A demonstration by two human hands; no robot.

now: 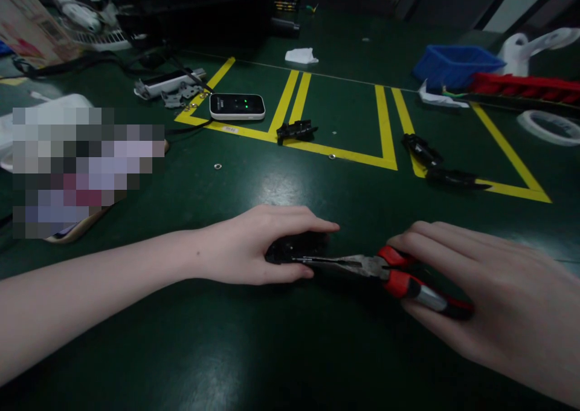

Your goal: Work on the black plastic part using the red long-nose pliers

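Note:
My left hand (263,245) is closed around a small black part (290,248), thumb on the near side and fingers over the far side. From the right, my right hand (480,296) grips the red and black handles of needle-nose pliers (367,266). The pliers' long jaws point left and reach the black part between my left thumb and forefinger. Whether the jaw tips clamp anything on it, I cannot tell. Beyond my hands lie similar black parts: one (296,131) near the middle, and others (421,151) to the right.
Yellow tape (335,151) marks areas on the green table. A white-edged device (237,107) with green lights stands near metal pieces (172,87). Further right are a blue bin (457,66), a red rack (525,87) and a tape roll (550,127). Small metal rings (218,166) lie nearby.

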